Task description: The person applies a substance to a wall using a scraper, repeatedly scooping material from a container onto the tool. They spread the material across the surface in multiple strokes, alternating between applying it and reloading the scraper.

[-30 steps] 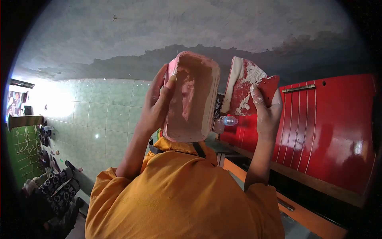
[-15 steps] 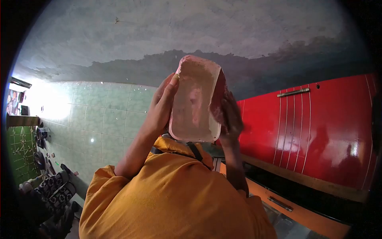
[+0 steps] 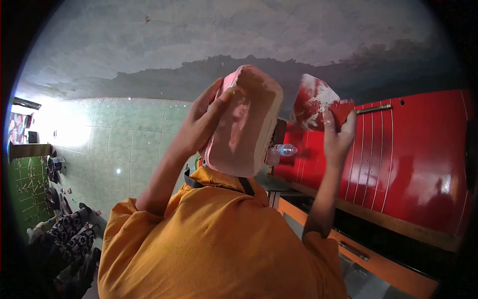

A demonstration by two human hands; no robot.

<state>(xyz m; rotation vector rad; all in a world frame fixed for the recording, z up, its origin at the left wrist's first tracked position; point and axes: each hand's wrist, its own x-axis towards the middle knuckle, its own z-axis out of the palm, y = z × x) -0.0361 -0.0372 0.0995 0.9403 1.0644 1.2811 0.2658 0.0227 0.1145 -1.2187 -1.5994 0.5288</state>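
The left hand [image 3: 199, 127] grasps the rim of a pink tub [image 3: 244, 124], held raised with its smeared inside showing. The right hand [image 3: 337, 135] has its grip clenched on a red scraper [image 3: 318, 102] caked with white paste, level with the left grip and apart from the tub. A bottle [image 3: 285, 149] shows between both grips, red cupboards [image 3: 408, 149] beyond
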